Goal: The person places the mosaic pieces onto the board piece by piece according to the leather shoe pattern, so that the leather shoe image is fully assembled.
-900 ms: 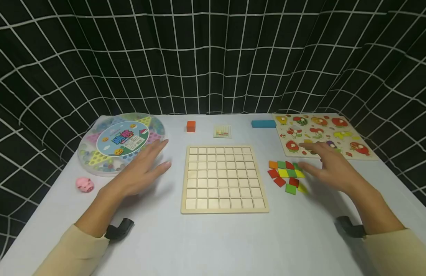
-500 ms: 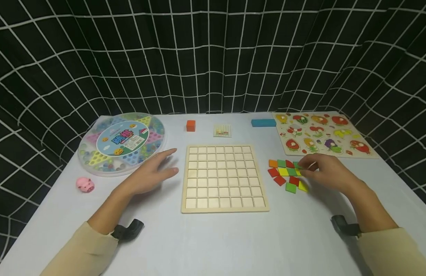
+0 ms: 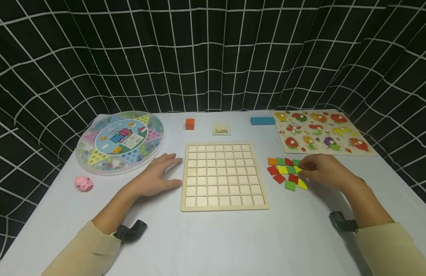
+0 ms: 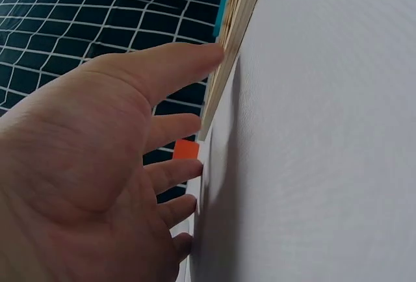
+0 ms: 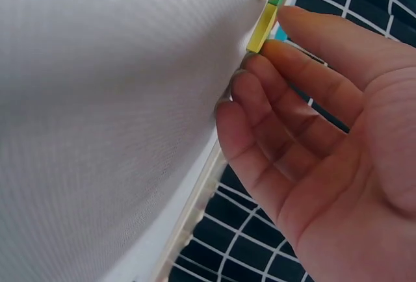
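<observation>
A pale wooden grid board (image 3: 184,180) lies mid-table in the head view. My left hand (image 3: 157,176) is at its left edge, fingers spread and thumb out; in the left wrist view the thumb tip overlaps the side of the board (image 4: 235,41). On the right, my right hand (image 3: 326,171) reaches the small square tiles (image 3: 290,185) in red, green, yellow and orange. Its thumb and index finger pinch a yellow tile (image 5: 262,28) at the right side of the group. The other fingers curl close over the white table.
A round clear marble-game case (image 3: 121,143) sits back left, with a pink pig figure (image 3: 84,184) in front. Along the back are an orange cube (image 3: 190,124), a small pattern card (image 3: 221,129), a blue block (image 3: 262,121) and a fruit puzzle board (image 3: 319,132).
My left hand has moved right to the board's edge. The right hand has come down and left onto the tiles, its thumb and index finger closing on a yellow tile.
</observation>
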Motion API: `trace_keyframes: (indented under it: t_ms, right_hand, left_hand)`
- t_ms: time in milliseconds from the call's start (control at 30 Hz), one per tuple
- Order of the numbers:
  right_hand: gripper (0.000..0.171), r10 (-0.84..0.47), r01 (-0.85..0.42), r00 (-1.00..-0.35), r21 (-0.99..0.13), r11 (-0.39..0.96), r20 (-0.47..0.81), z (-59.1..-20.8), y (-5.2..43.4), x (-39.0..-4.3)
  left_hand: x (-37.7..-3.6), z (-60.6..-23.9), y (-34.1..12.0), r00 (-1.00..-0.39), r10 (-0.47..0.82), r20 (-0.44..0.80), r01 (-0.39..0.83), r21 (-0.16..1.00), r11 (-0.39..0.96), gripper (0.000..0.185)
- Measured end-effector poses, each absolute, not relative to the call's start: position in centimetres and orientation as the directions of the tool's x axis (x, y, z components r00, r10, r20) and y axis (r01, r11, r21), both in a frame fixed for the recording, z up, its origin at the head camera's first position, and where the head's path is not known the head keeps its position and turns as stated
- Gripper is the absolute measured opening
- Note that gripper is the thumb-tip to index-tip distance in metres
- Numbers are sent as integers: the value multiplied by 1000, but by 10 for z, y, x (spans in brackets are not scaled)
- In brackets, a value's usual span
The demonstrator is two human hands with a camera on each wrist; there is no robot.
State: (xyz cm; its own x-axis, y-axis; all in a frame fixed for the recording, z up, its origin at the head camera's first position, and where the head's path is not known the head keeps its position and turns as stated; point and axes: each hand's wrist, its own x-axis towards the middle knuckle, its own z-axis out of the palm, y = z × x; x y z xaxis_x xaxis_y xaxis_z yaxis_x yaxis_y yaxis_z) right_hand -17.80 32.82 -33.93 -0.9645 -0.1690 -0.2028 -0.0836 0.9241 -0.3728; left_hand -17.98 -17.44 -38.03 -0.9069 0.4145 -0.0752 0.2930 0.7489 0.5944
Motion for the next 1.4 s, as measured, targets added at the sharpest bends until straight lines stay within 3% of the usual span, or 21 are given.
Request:
trace_keyframes:
  t_ms: [400, 867, 1133, 1400]
  right_hand:
    - [40, -152, -63, -964, -365, 929, -220, -349, 323, -183]
    - [32, -118, -13, -971, -444, 896, -210, -344, 338, -185]
    - [31, -128, -40, -983, -523, 851, -133, -338, 331, -188]
    - [35, -142, -34, -982, -629, 776, -121, -329, 295, -188]
  left_hand:
    - [-178, -382, -174, -906, 416, -81, 306, 555, 774, 73]
    - [-182, -380, -170, -893, 445, -66, 339, 553, 761, 77]
    - [-179, -380, -168, -893, 442, -87, 330, 543, 772, 69]
    - [-178, -382, -170, -897, 434, -89, 323, 541, 777, 71]
